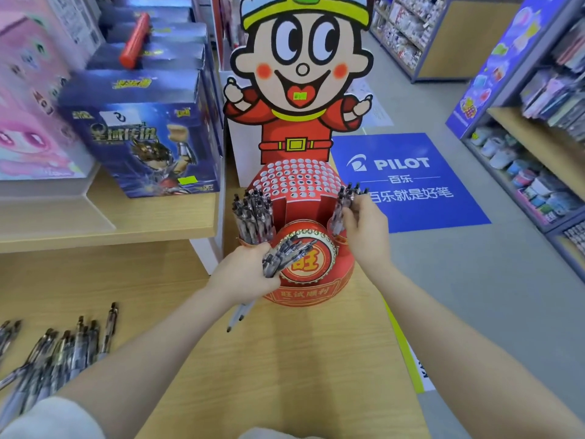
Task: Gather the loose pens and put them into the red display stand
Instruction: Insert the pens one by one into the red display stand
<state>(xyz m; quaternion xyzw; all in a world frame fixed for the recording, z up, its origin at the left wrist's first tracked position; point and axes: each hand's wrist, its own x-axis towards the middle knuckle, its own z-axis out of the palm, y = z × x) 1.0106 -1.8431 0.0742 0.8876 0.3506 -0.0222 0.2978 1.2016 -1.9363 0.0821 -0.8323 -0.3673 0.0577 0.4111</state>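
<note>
The red display stand (311,291) with a cartoon figure on top stands on the wooden table, straight ahead of me. Its left pocket holds several upright pens (252,213). My left hand (245,275) grips a bundle of clear black-tipped pens (285,253) in front of the stand, their tips pointing right. My right hand (367,231) holds several pens (345,202) upright at the stand's right pocket. More loose pens (60,346) lie on the table at the lower left.
Blue boxed toys (142,134) and pink boxes (28,115) stand on the shelf at the left. An aisle with a blue PILOT floor sticker (411,182) runs on the right, with stocked shelves (538,137) beyond. The table edge (408,359) falls off on the right.
</note>
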